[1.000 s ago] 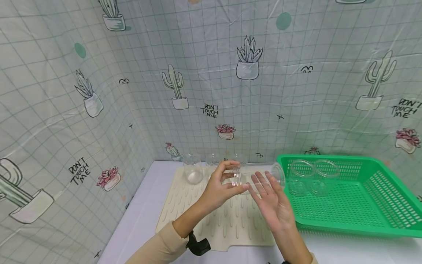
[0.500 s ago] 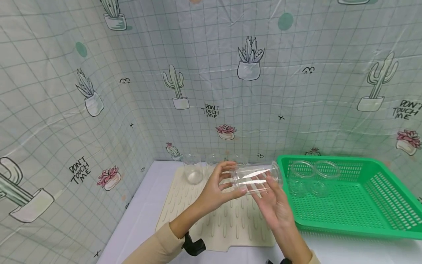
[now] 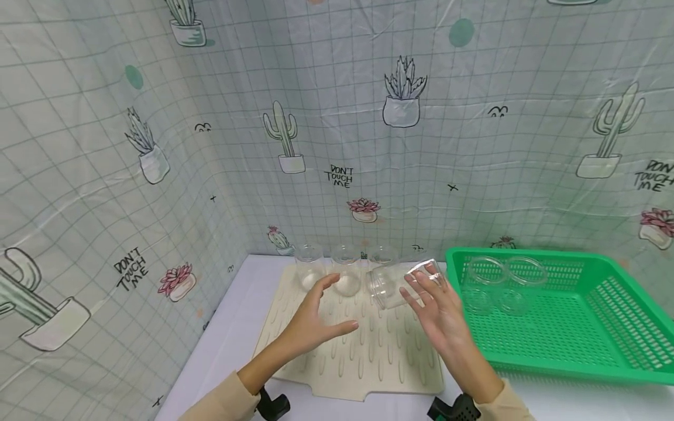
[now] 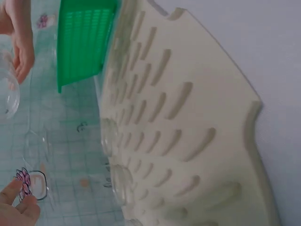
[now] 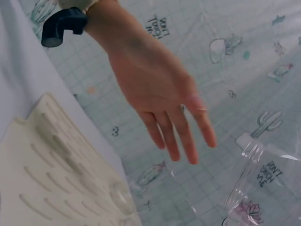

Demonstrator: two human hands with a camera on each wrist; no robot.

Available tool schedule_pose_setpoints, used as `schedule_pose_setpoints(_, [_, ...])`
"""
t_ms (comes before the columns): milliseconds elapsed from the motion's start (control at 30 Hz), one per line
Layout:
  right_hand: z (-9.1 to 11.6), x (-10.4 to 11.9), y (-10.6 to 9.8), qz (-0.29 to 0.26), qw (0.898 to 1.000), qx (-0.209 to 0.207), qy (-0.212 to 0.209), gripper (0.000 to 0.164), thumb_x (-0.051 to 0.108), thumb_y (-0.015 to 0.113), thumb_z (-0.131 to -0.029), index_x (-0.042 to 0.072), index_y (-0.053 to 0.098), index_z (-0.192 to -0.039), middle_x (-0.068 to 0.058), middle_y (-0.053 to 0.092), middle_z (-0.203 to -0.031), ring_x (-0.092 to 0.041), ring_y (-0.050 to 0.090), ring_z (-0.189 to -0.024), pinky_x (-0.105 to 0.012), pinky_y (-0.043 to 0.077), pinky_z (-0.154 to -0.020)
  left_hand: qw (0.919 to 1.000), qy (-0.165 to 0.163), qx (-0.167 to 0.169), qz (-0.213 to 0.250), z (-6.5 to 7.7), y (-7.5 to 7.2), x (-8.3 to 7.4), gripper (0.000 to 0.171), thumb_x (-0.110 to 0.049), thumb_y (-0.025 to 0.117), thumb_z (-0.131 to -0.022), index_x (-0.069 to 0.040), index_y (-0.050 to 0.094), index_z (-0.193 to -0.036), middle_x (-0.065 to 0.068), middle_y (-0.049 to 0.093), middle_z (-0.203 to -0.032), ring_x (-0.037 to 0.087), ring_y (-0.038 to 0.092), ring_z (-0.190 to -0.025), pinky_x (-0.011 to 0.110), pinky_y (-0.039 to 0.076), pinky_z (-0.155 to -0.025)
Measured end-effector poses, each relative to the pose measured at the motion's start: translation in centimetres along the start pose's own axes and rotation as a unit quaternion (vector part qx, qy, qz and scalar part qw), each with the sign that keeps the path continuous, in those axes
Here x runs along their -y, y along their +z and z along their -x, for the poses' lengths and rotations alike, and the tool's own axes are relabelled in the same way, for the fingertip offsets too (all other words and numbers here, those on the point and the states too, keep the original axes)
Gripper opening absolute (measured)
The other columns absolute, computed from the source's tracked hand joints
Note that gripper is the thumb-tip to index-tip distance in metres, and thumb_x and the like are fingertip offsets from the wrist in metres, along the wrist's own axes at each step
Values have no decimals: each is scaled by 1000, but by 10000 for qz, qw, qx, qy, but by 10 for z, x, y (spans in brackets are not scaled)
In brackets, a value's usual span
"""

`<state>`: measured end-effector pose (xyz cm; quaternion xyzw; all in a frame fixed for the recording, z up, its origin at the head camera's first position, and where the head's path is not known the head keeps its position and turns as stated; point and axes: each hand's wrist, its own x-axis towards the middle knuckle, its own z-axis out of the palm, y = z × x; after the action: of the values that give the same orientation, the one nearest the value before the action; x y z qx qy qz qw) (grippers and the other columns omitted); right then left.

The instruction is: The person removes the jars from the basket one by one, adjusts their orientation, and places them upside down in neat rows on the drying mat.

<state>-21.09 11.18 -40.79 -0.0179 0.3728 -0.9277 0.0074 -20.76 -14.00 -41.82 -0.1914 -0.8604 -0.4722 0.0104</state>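
In the head view, my right hand (image 3: 437, 310) holds a clear glass (image 3: 388, 286) near its rim, with thumb and fingers round it. The glass is tipped on its side above the mat, its ridged base towards the left. My left hand (image 3: 310, 324) is apart from it, thumb and fingers spread, holding nothing. The right wrist view shows this left hand (image 5: 155, 89) with fingers extended, and the glass (image 5: 273, 183) at lower right. In the left wrist view, the right hand (image 4: 21, 42) and part of the glass (image 4: 7, 94) appear at upper left.
A cream ridged drying mat (image 3: 363, 356) lies on the white table. Along its back edge stand a left glass (image 3: 309, 272), a middle glass (image 3: 346, 275) and a right glass (image 3: 382, 255). The green basket (image 3: 558, 371) at right holds two glasses. A patterned sheet (image 3: 337, 117) hangs behind.
My left hand has let go of the glass's base and moved left and down, its fingers spreading. The right hand has taken the glass by its rim end.
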Motion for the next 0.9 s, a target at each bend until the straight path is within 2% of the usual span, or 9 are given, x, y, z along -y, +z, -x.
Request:
schedule_pose_setpoints(100, [-3,-1,1,178,9998,-34,-2,34,7,51,-93,14,34,-122,-1,51,-107,-24,46,-116,-49,28,-104,9989,-321,-84,-333,9,-4,12,90,-56,72,-69,-37,22,-142,-14,24,-145,16,22,-134,56,28,-100])
schedule_pose_setpoints(167, [-5,-2,2,381,9992,-99,5,40,6,52,-92,13,32,-126,-3,49,-112,-22,48,-113,-49,29,-103,9977,-367,-116,-556,14,-7,21,92,-58,71,-69,-35,21,-143,-12,23,-146,20,21,-135,58,27,-100])
schedule_pose_setpoints(267, [-8,-3,5,722,9972,-191,26,56,6,55,-91,10,24,-137,-7,44,-120,-20,47,-113,-47,30,-103,9953,-393,-171,-866,20,-11,34,94,-58,70,-70,-29,21,-145,-9,21,-148,23,19,-135,59,25,-100])
schedule_pose_setpoints(467, [-15,-6,10,1147,9928,-344,53,70,5,61,-87,11,18,-142,-12,38,-126,-20,45,-114,-45,33,-102,9889,-583,-50,-1363,29,-17,57,99,-63,65,-72,-19,18,-147,1,10,-153,28,10,-138,62,22,-100])
schedule_pose_setpoints(633, [-22,-16,16,1451,9888,-328,156,72,3,64,-84,11,19,-140,-15,31,-134,-21,42,-117,-40,33,-102,9790,-663,105,-1926,34,-19,75,104,-66,63,-72,-11,17,-148,9,7,-153,33,6,-138,61,20,-102])
schedule_pose_setpoints(767, [-27,-28,23,1678,9852,-253,256,72,3,66,-82,11,23,-138,-11,34,-134,-22,40,-121,-36,36,-100,9685,-798,241,-2348,37,-19,88,110,-68,62,-69,-6,16,-147,14,6,-152,36,6,-138,57,18,-105])
schedule_pose_setpoints(900, [-34,-41,29,2063,9776,-244,337,76,6,71,-78,13,26,-138,-8,38,-133,-22,41,-122,-37,35,-100,9619,-979,357,-2526,40,-17,97,114,-69,64,-67,-4,14,-147,18,6,-152,37,6,-137,56,17,-106])
